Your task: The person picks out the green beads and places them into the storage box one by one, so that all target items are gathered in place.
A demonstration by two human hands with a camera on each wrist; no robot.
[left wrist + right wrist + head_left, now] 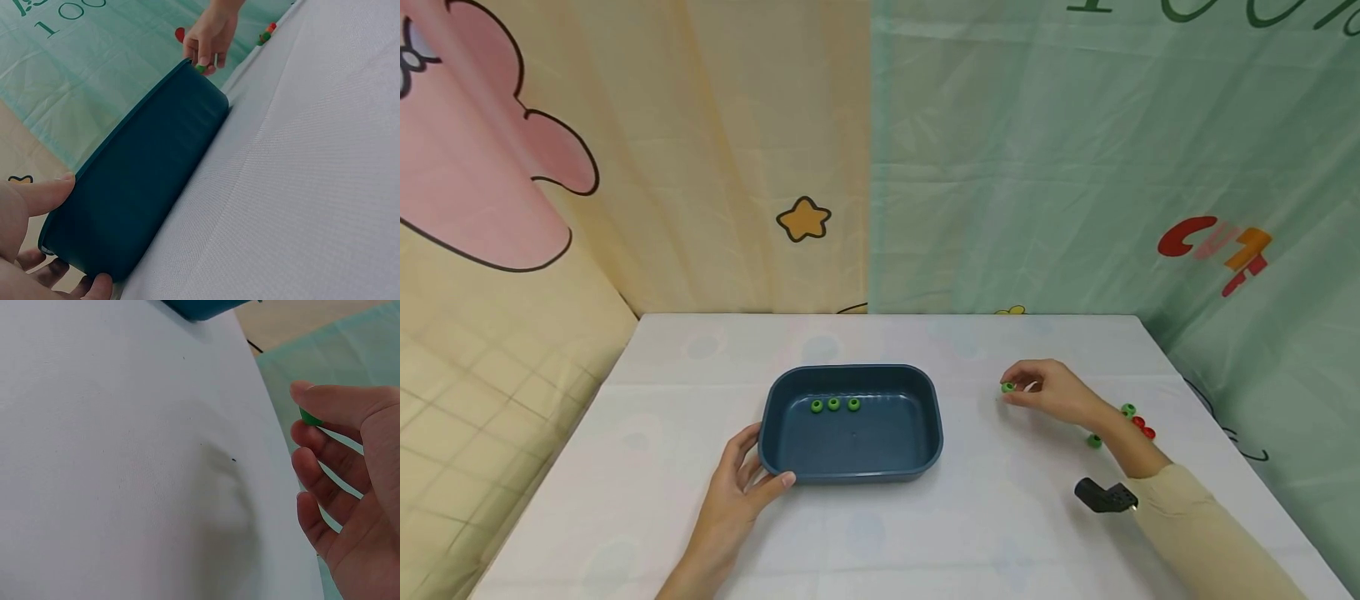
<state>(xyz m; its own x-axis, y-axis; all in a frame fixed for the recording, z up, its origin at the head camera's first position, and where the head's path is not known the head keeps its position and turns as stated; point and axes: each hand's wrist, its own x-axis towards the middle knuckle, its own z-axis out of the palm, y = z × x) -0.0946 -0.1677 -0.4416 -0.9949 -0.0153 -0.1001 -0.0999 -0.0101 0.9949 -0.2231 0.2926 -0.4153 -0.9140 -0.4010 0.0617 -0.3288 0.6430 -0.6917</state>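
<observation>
On the table lies a dark blue rectangular tray (857, 454), with a short row of 3 green beads (833, 405) on its floor near the back left. My left hand (730, 483) holds the tray by its front left corner, the thumb on the front rim and the fingers along the left side. To the right of the tray, my right hand (1051, 392) pinches a green bead (309, 419) between thumb and index finger, above the table. Its other fingers are loosely bent in the right wrist view.
By the right forearm lie red beads (1138, 422), a green bead (1128, 410) and another green bead (1094, 441). A black device (1105, 496) sticks out from the right sleeve. Printed curtains (1037, 167) hang behind the white-covered table (880, 542).
</observation>
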